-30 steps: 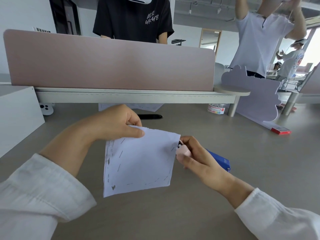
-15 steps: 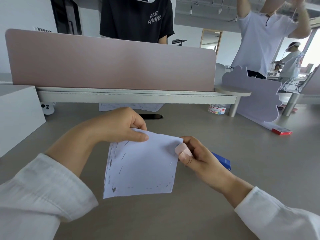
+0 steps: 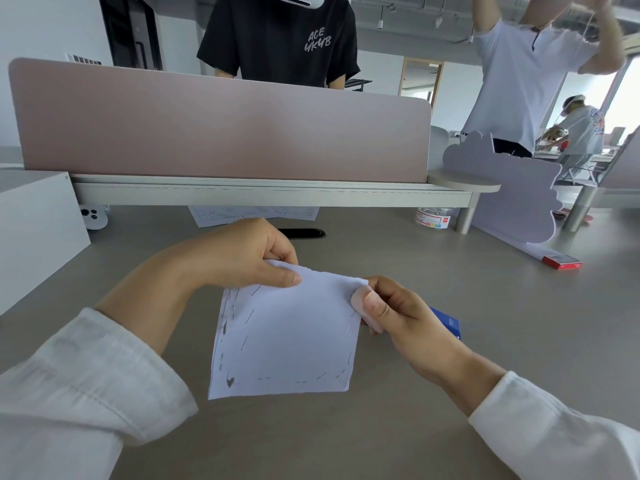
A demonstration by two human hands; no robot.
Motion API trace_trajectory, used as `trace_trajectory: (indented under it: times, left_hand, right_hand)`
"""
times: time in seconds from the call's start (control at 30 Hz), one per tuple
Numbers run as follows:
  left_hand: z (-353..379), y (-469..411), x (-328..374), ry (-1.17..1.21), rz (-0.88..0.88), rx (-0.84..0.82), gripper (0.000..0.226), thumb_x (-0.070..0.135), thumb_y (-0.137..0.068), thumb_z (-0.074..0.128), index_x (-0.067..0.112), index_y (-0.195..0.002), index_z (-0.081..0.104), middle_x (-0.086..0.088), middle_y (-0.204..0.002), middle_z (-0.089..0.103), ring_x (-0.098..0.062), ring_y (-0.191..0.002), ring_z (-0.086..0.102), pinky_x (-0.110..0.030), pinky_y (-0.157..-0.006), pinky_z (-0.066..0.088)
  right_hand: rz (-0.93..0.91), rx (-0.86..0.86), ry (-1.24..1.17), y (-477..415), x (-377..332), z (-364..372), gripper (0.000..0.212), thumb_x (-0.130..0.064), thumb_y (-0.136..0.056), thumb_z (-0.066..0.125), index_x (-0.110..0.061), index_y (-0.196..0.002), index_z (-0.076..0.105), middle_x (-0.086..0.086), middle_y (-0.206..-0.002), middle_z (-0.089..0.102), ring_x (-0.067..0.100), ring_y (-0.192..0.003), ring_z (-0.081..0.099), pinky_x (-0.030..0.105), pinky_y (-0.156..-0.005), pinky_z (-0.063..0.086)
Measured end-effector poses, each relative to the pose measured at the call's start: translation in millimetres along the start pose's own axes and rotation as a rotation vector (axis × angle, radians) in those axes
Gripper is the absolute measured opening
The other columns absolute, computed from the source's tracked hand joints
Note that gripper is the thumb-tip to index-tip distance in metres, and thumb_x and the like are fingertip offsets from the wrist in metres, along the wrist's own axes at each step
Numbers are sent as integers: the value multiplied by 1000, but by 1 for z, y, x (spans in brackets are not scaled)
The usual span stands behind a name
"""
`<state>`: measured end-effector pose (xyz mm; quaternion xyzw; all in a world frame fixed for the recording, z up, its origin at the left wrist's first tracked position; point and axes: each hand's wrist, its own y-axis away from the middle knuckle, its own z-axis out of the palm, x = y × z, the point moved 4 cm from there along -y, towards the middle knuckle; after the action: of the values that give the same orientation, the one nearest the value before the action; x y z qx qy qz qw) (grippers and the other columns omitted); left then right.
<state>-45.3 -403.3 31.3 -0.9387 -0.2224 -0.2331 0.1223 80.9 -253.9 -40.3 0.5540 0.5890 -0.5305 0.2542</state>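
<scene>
A white sheet of paper (image 3: 287, 337) with rows of staples along its left, bottom and right edges hangs tilted just above the grey desk. My left hand (image 3: 242, 258) pinches its top edge between thumb and fingers. My right hand (image 3: 405, 317) grips a small pink tool (image 3: 360, 299) pressed against the sheet's upper right corner. The tool's tip is hidden behind the paper. A blue box (image 3: 448, 323) lies on the desk, mostly covered by my right hand.
A pink divider panel (image 3: 221, 126) on a shelf (image 3: 270, 195) closes the far side, with people standing behind it. A white box (image 3: 34, 230) and a white controller (image 3: 93, 216) are at the left. Printed sheets (image 3: 252, 213), a small jar (image 3: 434, 218) and a red box (image 3: 562, 262) lie farther back.
The pink tool's dark tip, visible beside the paper's right edge a second ago, is now covered by the corner. My left thumb slid slightly right along the top edge.
</scene>
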Motion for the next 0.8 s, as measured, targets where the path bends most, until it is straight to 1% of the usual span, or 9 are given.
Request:
trace_trajectory:
  times: [0.13,0.23,0.3,0.4,0.47,0.6,0.67,0.73,0.8]
  left_hand:
    - [0,0,0,-3,-3,-6,18,29,-78,66,33,-61,67,16,-69,67,1,-60,57,-24,-62,44]
    - [1,0,0,-4,-5,-13,20,30,-78,66,34,-58,66,23,-63,64,3,-58,56,-20,-59,42]
    - [2,-1,1,-4,-5,-20,21,29,-79,66,33,-58,65,25,-62,63,4,-58,56,-19,-59,41]
    - [3,-1,2,23,4,-34,20,29,-79,67,34,-60,67,21,-62,64,1,-57,56,-22,-61,44]
    - [4,-1,3,42,9,-40,19,29,-79,67,33,-61,67,18,-60,64,-1,-55,54,-24,-59,43]
    - [6,0,6,58,13,-59,23,27,-80,66,33,-58,64,21,-51,60,2,-46,50,-11,-49,36]
    - [6,0,6,59,14,-55,24,27,-80,65,33,-57,64,21,-50,59,2,-46,49,-9,-46,35]
    - [5,-1,5,61,11,-49,23,27,-80,65,32,-58,64,22,-55,62,2,-49,53,-10,-48,38]
    - [4,-1,3,69,3,-46,22,26,-81,65,31,-59,64,22,-52,60,3,-47,52,-9,-47,37]
  right_hand:
    - [-4,-36,-70,-1,-2,0,17,-29,-84,45,-23,-70,50,-22,-51,52,-5,-53,48,5,-57,37]
    - [0,-26,-96,-2,-3,-1,17,-28,-82,48,-22,-67,50,-20,-49,50,-4,-50,45,5,-55,36]
    - [8,2,-111,-3,-2,-2,20,-29,-81,51,-18,-64,51,-18,-48,48,-1,-49,42,7,-54,36]
    - [22,68,-145,-4,0,-6,27,-33,-77,56,-9,-66,54,-10,-55,48,5,-51,41,11,-53,37]
    - [34,88,-160,-4,0,-6,29,-35,-75,59,-8,-65,56,-5,-58,49,8,-52,43,14,-54,39]
    - [50,113,-176,-4,0,-7,23,-28,-76,57,-12,-60,56,-7,-55,52,6,-50,46,13,-52,40]
    - [54,121,-185,-4,2,-6,27,-27,-81,58,-14,-57,57,-11,-51,51,5,-47,45,12,-50,39]
    - [71,112,-195,-3,3,-5,38,-35,-84,54,-15,-52,53,-7,-51,48,10,-50,43,17,-53,38]
    - [83,99,-225,-3,6,-4,56,-52,-78,53,2,-63,50,8,-60,45,19,-58,41,26,-58,38]
